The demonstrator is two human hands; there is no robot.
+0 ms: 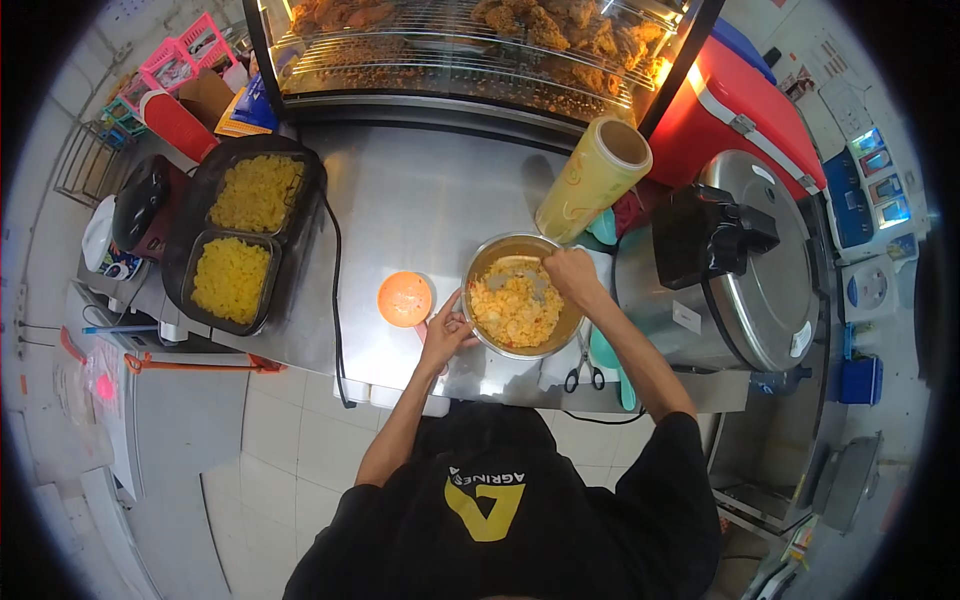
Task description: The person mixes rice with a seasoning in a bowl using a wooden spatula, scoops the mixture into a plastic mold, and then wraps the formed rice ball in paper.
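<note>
A round metal mixing bowl (471,334) stands on the counter before me, holding loose yellow-orange rice (517,307) with small red bits. My left hand (448,337) grips the bowl's left side, thumb up along the rim. Over the upper right rim, my right hand (574,276) is closed in a fist around a utensil, apparently a spoon, mostly hidden by the hand and rice. To the left of the bowl lies an orange plastic scoop (404,298), its pinkish handle running under my left hand. Black-handled scissors (583,373) lie at the bowl's lower right.
A yellow roll of cling film (592,180) stands upright behind the bowl. A large steel rice cooker (757,262) is at right, beside turquoise utensils (627,390). Two trays of yellow rice (232,279) sit at left, near a black cable (337,277). A fried-chicken display warmer (457,109) closes the back.
</note>
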